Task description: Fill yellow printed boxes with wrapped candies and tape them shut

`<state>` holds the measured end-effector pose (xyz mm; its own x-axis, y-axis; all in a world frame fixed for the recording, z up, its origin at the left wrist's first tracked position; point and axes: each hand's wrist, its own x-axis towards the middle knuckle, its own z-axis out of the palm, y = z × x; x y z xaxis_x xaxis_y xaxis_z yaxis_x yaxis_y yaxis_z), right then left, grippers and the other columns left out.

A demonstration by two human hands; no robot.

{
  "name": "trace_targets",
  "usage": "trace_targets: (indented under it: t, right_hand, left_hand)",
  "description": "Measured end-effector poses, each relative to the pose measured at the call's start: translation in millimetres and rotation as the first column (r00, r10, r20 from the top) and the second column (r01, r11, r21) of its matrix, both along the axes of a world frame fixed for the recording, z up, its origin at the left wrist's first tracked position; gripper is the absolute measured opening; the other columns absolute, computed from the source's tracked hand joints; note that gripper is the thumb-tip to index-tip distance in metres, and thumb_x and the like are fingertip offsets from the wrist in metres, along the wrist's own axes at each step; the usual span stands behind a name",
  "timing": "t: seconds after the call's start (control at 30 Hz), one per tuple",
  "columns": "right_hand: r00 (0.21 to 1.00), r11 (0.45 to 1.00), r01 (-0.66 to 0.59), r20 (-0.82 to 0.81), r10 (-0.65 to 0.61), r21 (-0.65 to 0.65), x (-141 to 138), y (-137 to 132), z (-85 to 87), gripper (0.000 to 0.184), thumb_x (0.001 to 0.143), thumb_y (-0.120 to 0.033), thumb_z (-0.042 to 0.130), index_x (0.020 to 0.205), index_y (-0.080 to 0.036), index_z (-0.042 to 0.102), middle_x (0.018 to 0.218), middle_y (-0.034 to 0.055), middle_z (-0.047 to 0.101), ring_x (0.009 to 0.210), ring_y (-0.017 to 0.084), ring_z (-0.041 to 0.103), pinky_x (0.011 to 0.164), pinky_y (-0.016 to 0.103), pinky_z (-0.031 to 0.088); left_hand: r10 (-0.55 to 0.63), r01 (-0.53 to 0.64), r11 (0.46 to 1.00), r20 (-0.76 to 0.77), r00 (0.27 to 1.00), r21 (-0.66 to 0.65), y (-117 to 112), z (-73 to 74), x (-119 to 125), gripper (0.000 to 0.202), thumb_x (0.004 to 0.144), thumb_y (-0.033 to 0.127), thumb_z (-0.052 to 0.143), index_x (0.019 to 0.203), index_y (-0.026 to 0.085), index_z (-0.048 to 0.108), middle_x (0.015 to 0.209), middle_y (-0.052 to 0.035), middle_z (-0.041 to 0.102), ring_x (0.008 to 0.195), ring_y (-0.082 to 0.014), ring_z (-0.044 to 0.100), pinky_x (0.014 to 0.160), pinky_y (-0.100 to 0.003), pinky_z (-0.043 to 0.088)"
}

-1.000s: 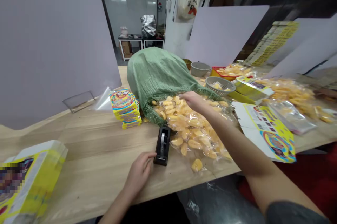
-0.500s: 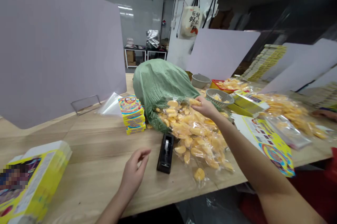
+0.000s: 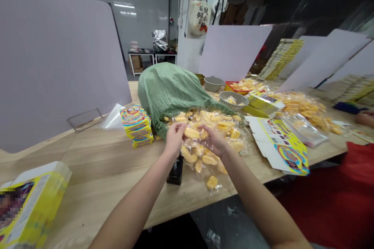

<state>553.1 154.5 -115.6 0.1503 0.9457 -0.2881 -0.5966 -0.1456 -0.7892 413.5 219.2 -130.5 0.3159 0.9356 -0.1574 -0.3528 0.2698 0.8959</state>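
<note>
Bag of dried yellow fruit (image 3: 230, 134) now in both hands: left hand (image 3: 174, 138) come over from tape dispenser (image 3: 175, 174), joining right hand (image 3: 214, 140), both curled, gripping.

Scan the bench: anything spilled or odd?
Yes: yellow pieces in a clear plastic bag lie heaped and spread across the wooden table under the left hand and right hand, looking spilled, beside a slumped green cloth sack.
</note>
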Motion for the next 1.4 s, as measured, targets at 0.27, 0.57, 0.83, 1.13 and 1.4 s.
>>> trace_targets:
  t: [0.27,0.57,0.83,1.13,1.4]
  right_hand:
    - [0.958,0.993,0.121,-0.264,-0.116,0.006,-2.0,-33.6,-6.7,0.014,0.082,-0.030,0.065,0.079,-0.018,0.057,0.063,-0.0040,0.053,0.054,0.009,0.052,0.063,0.024,0.054]
    - [0.864,0.993,-0.032,-0.497,0.084,0.111,-24.3,-52.9,-5.3,0.055,0.086,-0.067,0.040,0.094,-0.016,0.058,0.070,0.0025,0.059,0.058,0.013,0.054,0.057,0.026,0.047]
    - [0.880,0.993,0.116,-0.468,-0.086,0.034,-11.6,-57.3,-2.1,0.035,0.092,-0.051,0.043,0.098,-0.019,0.058,0.069,0.0016,0.064,0.055,0.013,0.057,0.054,0.024,0.049]
    - [0.863,0.986,0.163,-0.490,-0.123,0.039,-5.3,-50.6,-1.2,0.033,0.097,-0.040,0.031,0.093,-0.019,0.055,0.057,-0.0026,0.052,0.045,0.010,0.046,0.045,0.021,0.043]
    - [0.902,0.944,0.264,-0.397,-0.170,0.196,27.2,-43.5,27.4,0.049,0.093,-0.058,0.031,0.106,-0.018,0.057,0.071,0.0029,0.064,0.062,0.015,0.060,0.062,0.029,0.052]
  left_hand:
    - [0.113,-0.112,0.982,0.000,0.994,-0.150,-3.4,13.3,-27.0,0.020,0.077,0.030,0.064,0.091,0.019,0.054,0.090,-0.0029,0.066,0.063,-0.0107,0.062,0.059,-0.024,0.050]
    - [0.231,-0.231,0.973,-0.011,0.973,-0.026,-5.4,30.3,3.4,0.010,0.083,0.028,0.055,0.087,0.018,0.056,0.066,0.0065,0.050,0.040,-0.0022,0.035,0.037,-0.015,0.025]
    - [0.130,-0.128,0.991,0.048,0.990,-0.039,-1.8,46.7,20.2,0.029,0.070,0.040,0.071,0.081,0.017,0.055,0.058,0.0085,0.046,0.039,-0.0026,0.035,0.039,-0.016,0.025]
    - [0.092,-0.082,0.982,0.050,0.994,-0.169,-24.3,38.3,-1.8,0.041,0.058,0.027,0.077,0.093,0.018,0.058,0.068,0.0065,0.055,0.046,-0.0020,0.043,0.041,-0.013,0.028]
    - [0.057,-0.059,0.998,-0.067,0.996,-0.018,-31.9,36.4,-10.0,0.058,0.050,0.041,0.085,0.097,0.016,0.062,0.071,0.0052,0.056,0.049,-0.0030,0.042,0.045,-0.014,0.036]
